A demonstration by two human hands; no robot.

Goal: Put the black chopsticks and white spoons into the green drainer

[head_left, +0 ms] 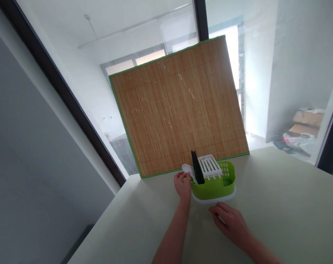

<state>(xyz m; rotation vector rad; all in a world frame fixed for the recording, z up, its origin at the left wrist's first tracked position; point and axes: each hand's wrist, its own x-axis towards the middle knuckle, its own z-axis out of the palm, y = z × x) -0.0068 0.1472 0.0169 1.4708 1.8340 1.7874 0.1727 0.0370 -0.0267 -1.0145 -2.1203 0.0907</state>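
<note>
A green cutlery holder (207,191) stands on the table, with a white base and a white slotted rack (210,165) on top. Black chopsticks (196,167) lean upright in its left part. Beside them, white spoons (186,168) stick up at the left end. My left hand (182,186) is at that end, its fingers closed at a white spoon; the fingertips are partly hidden. In front of the holder, my right hand (230,222) hovers or rests low over the table, fingers loosely bent, thumb apart, holding nothing.
Behind the holder, a bamboo mat (177,110) with green edging leans against a glass pane. The pale table (282,198) reaches the glass. Dark window frames (201,20) run beside it. Beyond the glass are cardboard boxes (308,123) and plastic bags.
</note>
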